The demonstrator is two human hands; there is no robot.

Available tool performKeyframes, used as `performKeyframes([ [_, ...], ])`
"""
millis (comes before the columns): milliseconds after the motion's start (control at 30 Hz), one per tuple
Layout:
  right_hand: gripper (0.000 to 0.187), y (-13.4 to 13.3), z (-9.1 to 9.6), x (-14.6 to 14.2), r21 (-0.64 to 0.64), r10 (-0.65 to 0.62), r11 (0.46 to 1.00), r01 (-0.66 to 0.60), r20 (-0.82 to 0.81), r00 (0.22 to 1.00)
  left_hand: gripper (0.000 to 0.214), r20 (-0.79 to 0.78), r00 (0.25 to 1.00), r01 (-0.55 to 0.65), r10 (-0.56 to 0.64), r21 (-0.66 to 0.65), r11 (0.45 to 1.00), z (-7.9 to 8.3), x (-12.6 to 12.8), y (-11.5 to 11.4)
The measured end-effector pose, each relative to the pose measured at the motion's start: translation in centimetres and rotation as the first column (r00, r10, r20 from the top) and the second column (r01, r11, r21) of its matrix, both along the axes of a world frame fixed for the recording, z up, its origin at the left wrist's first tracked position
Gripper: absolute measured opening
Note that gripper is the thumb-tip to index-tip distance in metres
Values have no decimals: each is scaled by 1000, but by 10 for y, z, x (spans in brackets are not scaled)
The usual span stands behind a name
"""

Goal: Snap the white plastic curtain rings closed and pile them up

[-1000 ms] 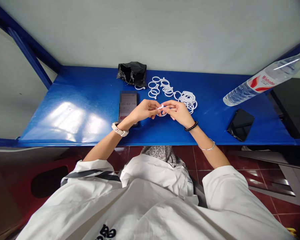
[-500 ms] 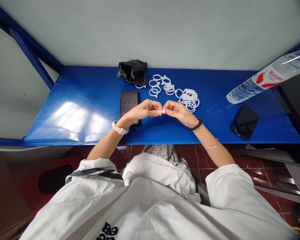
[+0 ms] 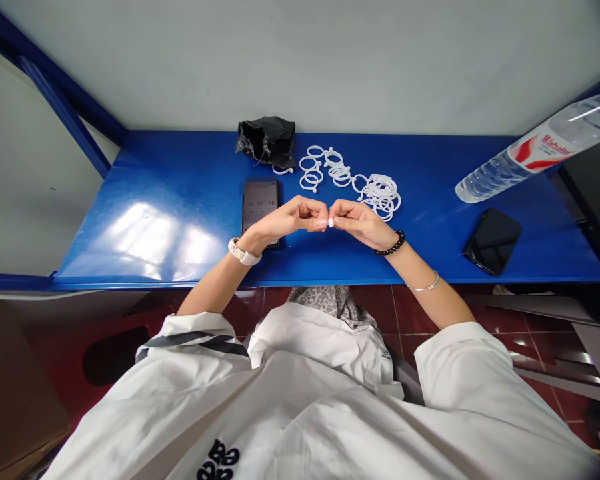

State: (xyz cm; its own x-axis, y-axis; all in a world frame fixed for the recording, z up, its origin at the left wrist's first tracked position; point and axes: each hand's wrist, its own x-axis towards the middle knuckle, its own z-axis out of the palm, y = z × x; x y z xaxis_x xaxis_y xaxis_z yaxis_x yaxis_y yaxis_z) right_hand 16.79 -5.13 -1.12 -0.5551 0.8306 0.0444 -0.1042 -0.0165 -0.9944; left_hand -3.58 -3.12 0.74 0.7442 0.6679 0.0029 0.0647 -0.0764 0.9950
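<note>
Over the front part of the blue tabletop, my two hands meet at their fingertips around a small white piece (image 3: 331,223). My left hand (image 3: 304,217) pinches it from one side with thumb and forefinger, the other fingers curled in. From the other side my right hand (image 3: 364,223) has thumb and fingertips closed on it. Most of the piece is covered by fingers, so its full shape cannot be made out. Just beyond my right hand lies a heap of white plastic rings (image 3: 381,190). Several more white rings (image 3: 340,176) with small eyelets are spread to its left.
A torn black plastic bag (image 3: 280,141) stands open at the back, a white ring partly under it. A phone showing a running timer (image 3: 260,192) lies by my left wrist. On the right are a water bottle (image 3: 540,152), a dark phone (image 3: 494,241) and a dark screen (image 3: 597,193).
Both hands stay together on the small white piece, with only a slight shift of the fingers. The camera view has moved a little, and the timer reads two seconds more.
</note>
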Motion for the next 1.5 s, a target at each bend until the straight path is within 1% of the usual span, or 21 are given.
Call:
performKeyframes([
  [133,50,0,-1,1,4,-4,1000,4,3,1000,52,23,1000,10,-9,-16,1000,-1,0,-1],
  [300,53,-2,2,3,46,-79,995,83,-88,993,54,172,979,-110,110,-14,994,-2,-2,0],
  [433,45,0,2,5,48,-147,988,147,-3,989,54,67,987,-148,144,60,987,-2,-1,2],
  [500,42,2,0,6,114,-206,974,196,78,976,52,17,982,-186,186,155,970,-4,-1,3],
  [533,40,3,-1,8,180,-256,956,230,134,957,49,-19,977,-204,213,227,952,-6,-1,4],
  [567,38,5,-2,9,268,-324,926,266,201,924,45,-63,965,-223,255,319,921,-9,-1,6],
  [600,36,6,-2,12,373,-411,878,298,273,870,40,-112,944,-238,312,426,873,-12,-2,7],
  [633,32,8,-2,15,486,-510,814,317,338,791,35,-161,913,-237,375,539,808,-15,-2,9],
  [700,26,11,-1,23,686,-700,659,308,411,584,32,-250,828,-183,501,725,664,-23,-3,12],
  [733,25,12,0,27,755,-770,590,285,420,481,34,-298,794,-129,530,769,626,-26,-4,13],
  [767,24,14,1,32,801,-818,537,265,418,395,38,-349,763,-74,544,789,610,-29,-4,13],
  [800,24,15,1,37,828,-848,502,249,414,331,42,-403,737,-18,543,791,611,-32,-4,13],
  [867,26,17,1,46,855,-878,461,236,401,261,47,-493,693,72,526,774,630,-35,-4,12],
  [933,28,19,-1,53,863,-887,448,233,395,239,47,-539,664,128,519,765,631,-36,-2,11],
  [967,29,20,-2,55,860,-885,454,232,403,235,46,-545,657,144,522,769,622,-36,-2,10],
  [1133,33,20,-6,55,799,-832,553,234,516,203,38,-543,636,201,549,803,561,-39,-3,14],
  [1233,34,20,-7,55,779,-815,579,243,545,196,31,-535,645,192,545,804,562,-41,-4,17],
  [1300,35,20,-7,57,786,-824,566,249,531,199,28,-517,677,157,524,797,583,-40,-5,17],
  [1400,34,21,-6,59,813,-850,525,252,483,210,19,-449,768,72,456,769,636,-36,-5,15],
  [1467,30,20,-3,56,824,-852,512,243,452,262,12,-381,834,16,400,740,672,-33,-3,14],
  [1500,26,18,-1,53,824,-841,517,232,438,318,10,-348,861,-4,372,726,688,-31,-3,12],
])
